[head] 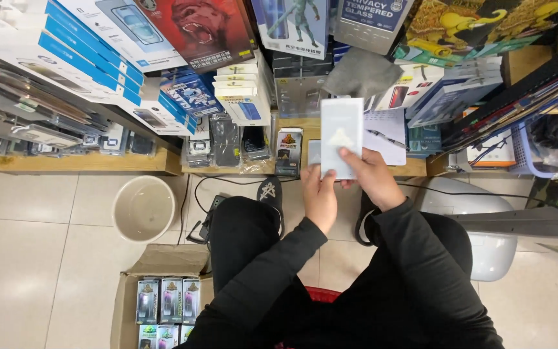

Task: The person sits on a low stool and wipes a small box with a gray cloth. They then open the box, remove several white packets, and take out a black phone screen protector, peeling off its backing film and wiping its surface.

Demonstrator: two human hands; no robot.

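Observation:
Both my hands hold a flat pale grey-white package (341,132) upright in front of a wooden shelf (79,163). My left hand (318,197) grips its lower left edge. My right hand (371,176) grips the lower right side, fingers across the front. The package's lower end is hidden behind my fingers. I sit low over the tiled floor, with black sleeves and black trousers below.
Shelves hold stacked phone-accessory boxes (243,97) and hanging packets. A dark small box (289,152) stands on the shelf left of the package. A white bucket (144,208) sits on the floor; an open cardboard box (163,304) of packets lies below it. A blue basket (537,155) is right.

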